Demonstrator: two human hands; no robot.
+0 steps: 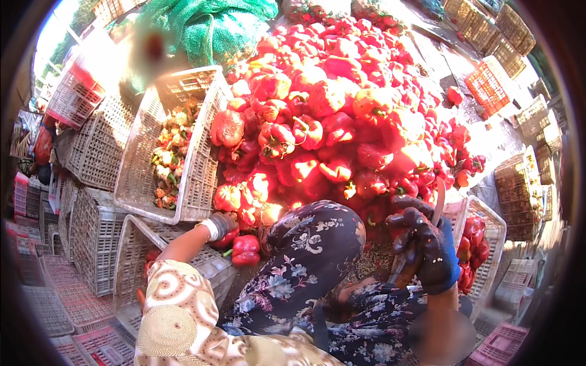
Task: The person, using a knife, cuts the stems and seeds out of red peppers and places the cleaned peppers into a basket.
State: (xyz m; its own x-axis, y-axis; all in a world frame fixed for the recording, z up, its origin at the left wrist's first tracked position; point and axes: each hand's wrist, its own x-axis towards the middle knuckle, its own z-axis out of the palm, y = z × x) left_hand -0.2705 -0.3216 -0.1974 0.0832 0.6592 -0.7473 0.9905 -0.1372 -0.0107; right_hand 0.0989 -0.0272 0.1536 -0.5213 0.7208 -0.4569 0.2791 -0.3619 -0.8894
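Note:
A large heap of red bell peppers [320,114] lies before me. My left hand [223,225], in a grey glove with a white cuff, reaches down to a red pepper [225,239] at the heap's near left edge; its fingers are partly hidden, so its hold is unclear. Beside it rests a red pepper with a green stem [246,250]. My right hand [419,242], in a dark, wet-looking glove with a blue cuff, is raised at the right with a small knife [439,199] held blade up. Its other fingers are spread and curled.
A plastic crate [192,151] with pepper cores and stems stands left of the heap. Another crate [120,274] is at my left side, and one with red peppers [496,256] at my right. Green mesh sacks [219,32] lie behind. Stacked crates [98,242] line the left.

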